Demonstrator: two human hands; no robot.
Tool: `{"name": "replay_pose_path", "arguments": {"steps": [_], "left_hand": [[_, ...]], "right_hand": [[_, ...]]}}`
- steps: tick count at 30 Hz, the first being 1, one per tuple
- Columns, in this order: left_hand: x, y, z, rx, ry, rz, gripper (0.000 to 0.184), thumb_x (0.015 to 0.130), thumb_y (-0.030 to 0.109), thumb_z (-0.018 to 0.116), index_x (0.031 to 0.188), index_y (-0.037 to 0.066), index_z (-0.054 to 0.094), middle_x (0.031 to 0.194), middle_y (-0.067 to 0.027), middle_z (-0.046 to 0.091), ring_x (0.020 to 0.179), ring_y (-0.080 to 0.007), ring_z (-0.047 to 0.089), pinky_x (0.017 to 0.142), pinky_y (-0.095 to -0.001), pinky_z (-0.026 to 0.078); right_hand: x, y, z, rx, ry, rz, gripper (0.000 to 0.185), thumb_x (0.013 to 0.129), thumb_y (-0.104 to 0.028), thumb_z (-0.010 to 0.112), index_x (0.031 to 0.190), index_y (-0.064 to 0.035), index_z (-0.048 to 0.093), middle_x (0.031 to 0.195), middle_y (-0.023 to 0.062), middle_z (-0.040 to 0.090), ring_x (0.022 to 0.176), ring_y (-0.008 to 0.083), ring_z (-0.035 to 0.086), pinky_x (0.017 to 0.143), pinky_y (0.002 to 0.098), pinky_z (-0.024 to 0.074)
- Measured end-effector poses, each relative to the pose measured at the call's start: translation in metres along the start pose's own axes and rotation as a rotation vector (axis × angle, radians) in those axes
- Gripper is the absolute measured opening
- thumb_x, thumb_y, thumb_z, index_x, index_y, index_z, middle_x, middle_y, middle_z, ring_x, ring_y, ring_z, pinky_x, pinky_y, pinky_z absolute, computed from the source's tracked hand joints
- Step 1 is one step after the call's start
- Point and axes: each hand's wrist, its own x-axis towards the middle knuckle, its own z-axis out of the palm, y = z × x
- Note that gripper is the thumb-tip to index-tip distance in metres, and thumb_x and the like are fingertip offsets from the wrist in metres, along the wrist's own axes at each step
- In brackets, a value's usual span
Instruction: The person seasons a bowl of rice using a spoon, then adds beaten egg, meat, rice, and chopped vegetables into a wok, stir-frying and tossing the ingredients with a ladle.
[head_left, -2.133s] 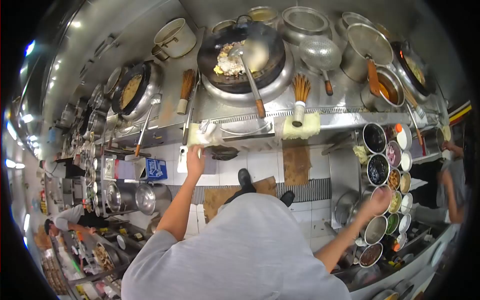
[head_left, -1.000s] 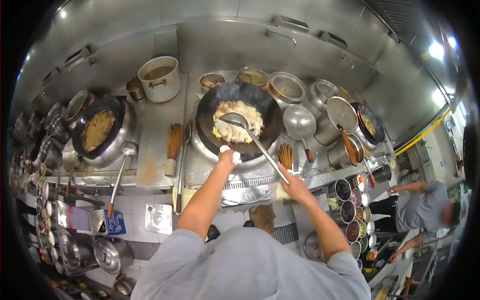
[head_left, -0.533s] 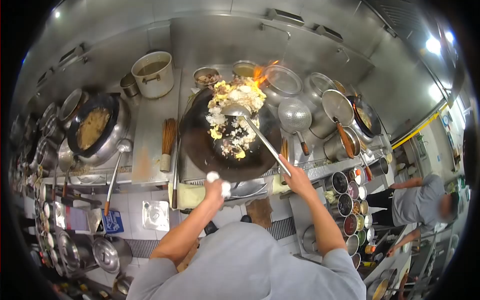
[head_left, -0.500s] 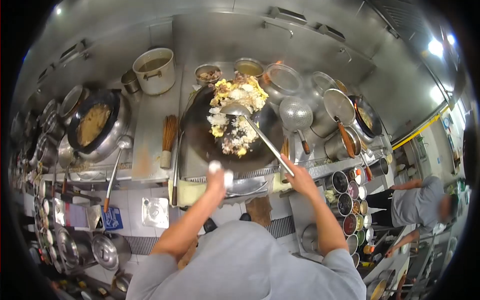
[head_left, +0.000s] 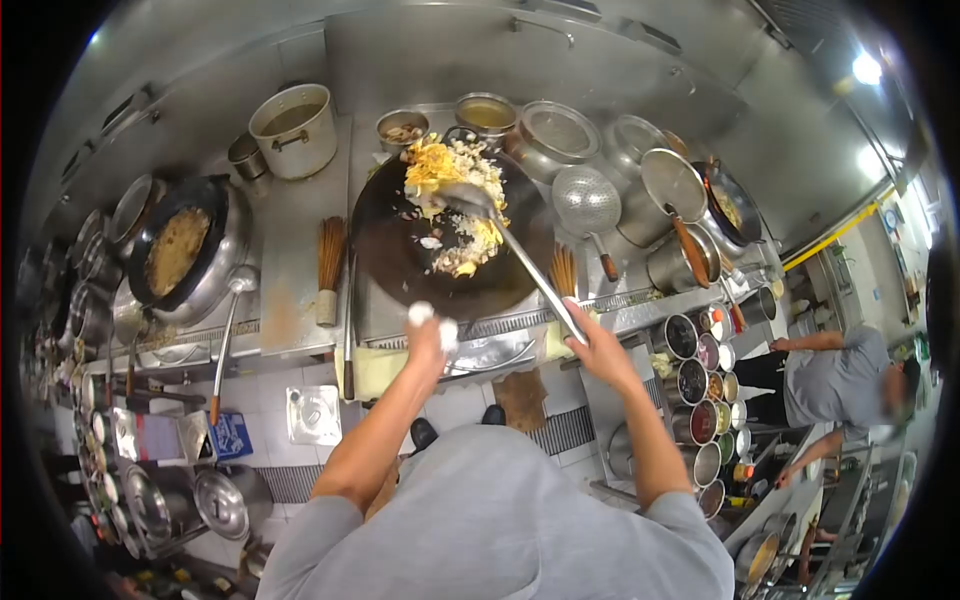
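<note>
My left hand (head_left: 427,342) is closed around a white cloth (head_left: 421,313) at the near rim of a large dark wok (head_left: 395,270). In my right hand (head_left: 597,345) is the handle of a long metal ladle (head_left: 533,265), which slants up and left into the wok. The ladle's bowl rests among rice mixed with yellow egg (head_left: 432,165) and small bits, heaped toward the far side. A smaller patch of rice (head_left: 465,255) lies nearer to me. The cloth hides the spot on the rim that my left hand grips.
Bamboo brushes (head_left: 331,258) flank the wok. Behind it stand a bowl of food pieces (head_left: 402,130) and a pot of liquid (head_left: 487,113). A perforated skimmer (head_left: 587,200) lies right. Another wok (head_left: 180,245) is left. Ingredient tubs (head_left: 692,380) and a co-worker (head_left: 845,385) are at right.
The rice and egg have shifted in the wok, with more yellow egg showing at the far left. The ladle's bowl sits slightly farther away. Both hands keep their holds.
</note>
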Motion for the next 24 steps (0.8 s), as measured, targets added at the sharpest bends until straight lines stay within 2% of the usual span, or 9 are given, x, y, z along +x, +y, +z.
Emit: {"name": "replay_pose_path", "arguments": {"steps": [3,8,11,14,16,18,20,23,24], "left_hand": [[0.044,0.019,0.044,-0.131,-0.017,-0.118,0.012,0.089,0.005,0.050,0.101,0.008,0.050,0.077,-0.0069,0.057,0.052,-0.0189,0.056,0.036,-0.0326,0.041],[0.090,0.028,0.048,0.082,-0.165,-0.193,0.023,0.093,0.025,0.059,0.104,0.008,0.049,0.085,-0.0090,0.060,0.066,-0.0211,0.061,0.048,-0.0389,0.048],[0.055,0.037,0.016,-0.103,-0.357,-0.346,0.039,0.096,0.046,0.051,0.111,0.010,0.052,0.092,-0.0065,0.062,0.074,-0.0209,0.063,0.058,-0.0414,0.052],[0.014,0.023,-0.012,-0.150,-0.422,-0.272,0.057,0.097,0.057,0.039,0.126,0.010,0.050,0.109,-0.0060,0.063,0.095,-0.0221,0.063,0.083,-0.0447,0.051],[-0.004,0.039,0.013,-0.177,-0.512,-0.225,0.061,0.097,0.059,0.036,0.131,0.009,0.047,0.116,-0.0067,0.061,0.103,-0.0222,0.061,0.089,-0.0430,0.049],[-0.011,0.051,0.034,-0.169,-0.630,-0.144,0.072,0.096,0.063,0.028,0.140,0.008,0.040,0.129,-0.0075,0.056,0.118,-0.0218,0.055,0.101,-0.0407,0.044],[-0.025,0.056,0.064,-0.121,-0.641,-0.123,0.067,0.098,0.057,0.035,0.139,0.005,0.040,0.124,-0.0104,0.057,0.114,-0.0228,0.057,0.098,-0.0389,0.046],[-0.047,0.051,0.108,0.226,-0.367,0.490,0.038,0.089,0.016,0.060,0.122,0.002,0.048,0.101,-0.0098,0.061,0.086,-0.0201,0.063,0.075,-0.0354,0.054],[-0.043,0.077,0.111,0.132,-0.409,0.348,0.035,0.084,0.010,0.061,0.116,0.002,0.049,0.093,-0.0086,0.061,0.075,-0.0185,0.061,0.065,-0.0330,0.053]], "right_hand": [[-0.006,0.031,0.092,-0.027,-0.004,0.332,0.068,0.091,-0.010,0.057,0.150,-0.0191,0.026,0.124,0.0298,0.055,0.116,0.0444,0.053,0.093,0.0429,0.0451],[0.021,0.037,0.132,0.053,0.201,0.096,0.080,0.088,-0.004,0.061,0.153,-0.0165,0.016,0.128,0.0253,0.055,0.108,0.0406,0.060,0.091,0.0429,0.0465],[0.045,-0.044,0.057,0.696,0.252,0.169,0.080,0.089,-0.018,0.065,0.151,-0.0106,0.014,0.081,0.0110,0.060,0.063,0.0169,0.055,0.059,0.0343,0.0480],[0.054,-0.018,0.049,0.791,0.117,0.361,0.053,0.092,-0.024,0.062,0.135,-0.0031,0.040,0.075,0.0102,0.059,0.059,0.0170,0.051,0.054,0.0344,0.0433],[0.052,-0.008,0.067,0.308,0.296,0.193,0.020,0.096,-0.023,0.056,0.099,-0.0040,0.051,0.068,0.0023,0.053,0.053,0.0089,0.047,0.048,0.0247,0.0391],[0.046,-0.030,0.074,0.375,0.305,0.151,0.024,0.092,-0.024,0.061,0.090,-0.0015,0.050,0.067,0.0104,0.055,0.057,0.0166,0.051,0.054,0.0332,0.0410],[0.049,-0.045,0.087,0.337,0.282,0.127,0.028,0.091,-0.025,0.062,0.094,0.0004,0.051,0.067,0.0161,0.057,0.059,0.0217,0.054,0.058,0.0376,0.0432],[0.056,-0.056,0.105,0.225,0.320,0.029,0.020,0.090,-0.016,0.061,0.090,-0.0003,0.049,0.069,0.0098,0.056,0.063,0.0211,0.052,0.059,0.0362,0.0429],[0.046,-0.066,0.099,0.226,0.235,0.036,0.023,0.090,-0.019,0.061,0.096,-0.0002,0.049,0.067,0.0109,0.056,0.059,0.0209,0.054,0.056,0.0370,0.0437]]}}
